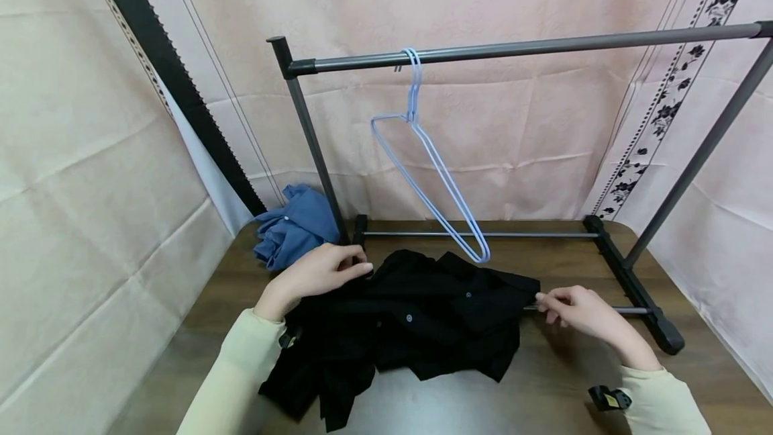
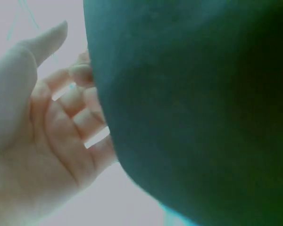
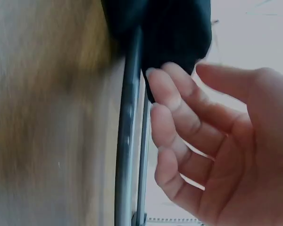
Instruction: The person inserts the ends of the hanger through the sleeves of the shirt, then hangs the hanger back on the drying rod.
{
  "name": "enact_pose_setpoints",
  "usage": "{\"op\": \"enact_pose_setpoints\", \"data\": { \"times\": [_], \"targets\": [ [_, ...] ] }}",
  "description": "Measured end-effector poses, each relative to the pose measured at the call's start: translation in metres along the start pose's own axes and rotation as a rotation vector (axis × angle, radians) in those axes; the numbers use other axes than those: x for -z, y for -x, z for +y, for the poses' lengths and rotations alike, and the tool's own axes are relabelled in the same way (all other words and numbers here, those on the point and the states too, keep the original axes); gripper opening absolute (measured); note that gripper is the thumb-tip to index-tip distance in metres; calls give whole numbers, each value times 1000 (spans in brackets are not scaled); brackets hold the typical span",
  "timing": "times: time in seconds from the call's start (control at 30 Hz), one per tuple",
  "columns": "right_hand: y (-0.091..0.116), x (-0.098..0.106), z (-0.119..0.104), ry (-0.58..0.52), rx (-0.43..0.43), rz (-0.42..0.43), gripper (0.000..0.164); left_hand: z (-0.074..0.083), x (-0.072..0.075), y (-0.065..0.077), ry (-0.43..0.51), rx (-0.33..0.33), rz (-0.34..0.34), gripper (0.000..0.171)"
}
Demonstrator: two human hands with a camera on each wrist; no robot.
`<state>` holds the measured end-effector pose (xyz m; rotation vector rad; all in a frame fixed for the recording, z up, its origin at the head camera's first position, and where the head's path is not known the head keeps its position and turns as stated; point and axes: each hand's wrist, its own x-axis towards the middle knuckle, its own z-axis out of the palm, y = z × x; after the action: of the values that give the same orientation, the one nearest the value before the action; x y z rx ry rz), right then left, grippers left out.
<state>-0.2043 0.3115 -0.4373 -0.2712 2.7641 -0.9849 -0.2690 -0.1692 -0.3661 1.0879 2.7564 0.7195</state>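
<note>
While the black shirt [image 1: 435, 327] lay bunched on the desk [image 1: 435, 401], right below the two blue hangers [image 1: 413, 96] on the rack [image 1: 543, 46], the right hand [image 1: 582, 314] had its right edge in a light pinch, and that was the spot to watch! Only fingertips met the cloth there, so one sharp tug could have slipped it free. Over on the other side, the left hand [image 1: 323, 270] was bent at the shirt's upper left edge; dark cloth hid its fingertips in the left wrist view, the thumb stood apart there, and whether it truly gripped I could not tell. Trouble lurked underneath too: the front lower bar [image 1: 631, 311] ran in under the fabric, so a low sideways pull could have snagged it. Lifted carelessly, the shirt might have knocked the hangers, and a wide swing of the left hand could have dragged the blue cloth bundle [image 1: 298, 227] just beyond it. And the lie of it? Long axis across the desk, slanting from a trailing lower-left end near the person up to the pinched corner at far right; the buttons [image 1: 409, 318] followed that same slant. Which end was the collar, the folds would not say.
</note>
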Motion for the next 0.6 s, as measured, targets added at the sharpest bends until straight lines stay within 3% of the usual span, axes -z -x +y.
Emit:
{"op": "enact_pose_setpoints", "data": {
  "times": [0.1,0.23,0.4,0.6],
  "targets": [
    [0,3,2,56,-56,88,50,1,2,-16,-7,-26,43,23],
    [-3,-5,-1,141,-103,149,66,4,-1,-39,-39,-30,36,23],
    [-9,-24,-5,171,-124,128,79,6,-18,-65,-53,33,-26,35],
    [-18,-42,-14,195,-75,100,71,1,-47,-86,1,119,-172,57]
  ]
}}
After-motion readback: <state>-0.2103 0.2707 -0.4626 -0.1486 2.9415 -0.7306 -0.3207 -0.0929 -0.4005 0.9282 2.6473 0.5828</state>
